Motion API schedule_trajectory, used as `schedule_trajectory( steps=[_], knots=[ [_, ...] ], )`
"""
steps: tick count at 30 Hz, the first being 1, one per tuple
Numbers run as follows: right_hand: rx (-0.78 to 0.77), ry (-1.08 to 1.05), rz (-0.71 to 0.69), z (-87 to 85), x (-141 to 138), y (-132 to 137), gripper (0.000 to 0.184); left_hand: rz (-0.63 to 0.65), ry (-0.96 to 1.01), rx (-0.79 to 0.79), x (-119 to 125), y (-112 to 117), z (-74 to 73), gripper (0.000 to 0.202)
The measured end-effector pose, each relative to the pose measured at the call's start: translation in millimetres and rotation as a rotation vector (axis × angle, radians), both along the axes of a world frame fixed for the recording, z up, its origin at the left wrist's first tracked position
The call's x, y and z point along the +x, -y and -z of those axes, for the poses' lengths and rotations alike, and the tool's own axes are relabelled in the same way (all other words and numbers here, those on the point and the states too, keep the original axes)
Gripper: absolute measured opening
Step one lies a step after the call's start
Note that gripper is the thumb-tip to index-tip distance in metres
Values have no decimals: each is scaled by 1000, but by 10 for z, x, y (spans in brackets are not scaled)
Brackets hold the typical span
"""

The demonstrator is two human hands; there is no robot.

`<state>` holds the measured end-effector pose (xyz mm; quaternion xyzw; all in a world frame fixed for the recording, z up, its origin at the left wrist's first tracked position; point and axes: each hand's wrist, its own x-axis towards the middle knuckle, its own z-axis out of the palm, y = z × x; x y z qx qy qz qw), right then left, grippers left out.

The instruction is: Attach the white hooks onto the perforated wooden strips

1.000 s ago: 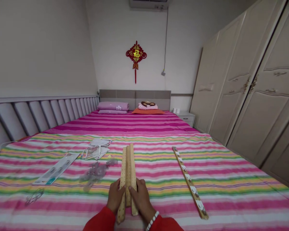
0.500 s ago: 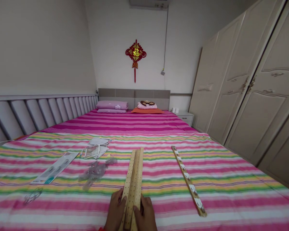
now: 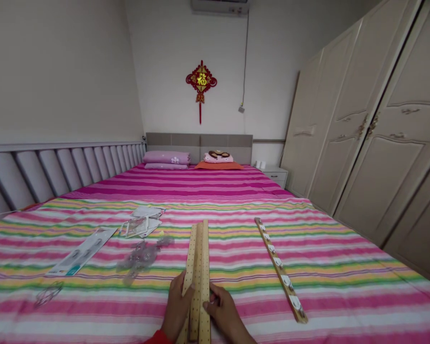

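Several long, pale wooden strips (image 3: 198,253) with rows of small holes stand side by side, pointing away from me over the striped cloth. My left hand (image 3: 177,306) is closed on their left edge, thumb on top. On the right edge, my right hand (image 3: 225,310) grips with its thumb over the outer strip and its fingers bent beneath. Some fingertips are hidden by the wood. To the right lies a separate wooden rail (image 3: 282,271) with a row of white-backed metal hooks.
Left on the striped cloth (image 3: 236,277) lie a hook package card (image 3: 81,252), clear plastic pieces (image 3: 143,255), white-and-clear packets (image 3: 141,222) and thin wire loops (image 3: 49,292). Pillows (image 3: 166,157) rest by the headboard; a wardrobe (image 3: 372,167) stands along the right side.
The strips have shifted slightly left and turned straighter. My right hand has moved a little to the right and slants more; my left hand keeps its hold.
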<state>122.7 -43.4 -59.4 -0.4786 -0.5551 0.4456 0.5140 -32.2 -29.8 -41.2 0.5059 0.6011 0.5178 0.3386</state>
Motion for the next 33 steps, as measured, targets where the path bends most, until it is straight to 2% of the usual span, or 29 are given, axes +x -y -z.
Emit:
schedule_trajectory(
  steps=[3,5,6,8,10,12,14,17,20,22,24,28,29,31,33],
  knots=[
    [-20,-26,2,6,3,-10,42,127,-89,56,-148,138,144,81],
    [-21,-28,14,-9,-12,-9,43,294,-151,112,-292,231,297,92],
    [-18,-20,16,-20,-22,-8,42,370,-195,124,-363,264,374,90],
    [-8,2,13,-46,-43,-8,40,441,-276,82,-478,295,501,67],
    [4,18,3,-73,-58,-11,38,475,-341,30,-541,283,573,48],
    [12,14,-7,-98,-61,-13,38,505,-399,27,-558,249,602,45],
    [16,-2,-14,-117,-54,-16,39,526,-475,84,-550,216,618,56],
    [8,-11,-9,-131,-33,-21,41,519,-628,254,-535,192,659,78],
    [-15,6,34,-115,-17,-10,42,492,-739,367,-527,202,683,87],
    [-20,35,70,-94,-12,23,41,497,-752,367,-517,224,645,87],
    [10,100,117,-80,-2,76,39,526,-714,340,-506,250,546,84],
    [129,259,199,-80,61,153,21,551,-478,235,-531,234,204,69],
    [144,278,209,-76,85,149,17,509,-392,195,-558,193,104,60],
    [145,286,217,-48,134,115,18,347,-235,118,-640,52,-98,38],
    [144,267,219,4,173,66,24,178,-163,98,-746,-162,-293,34]
  ],
)
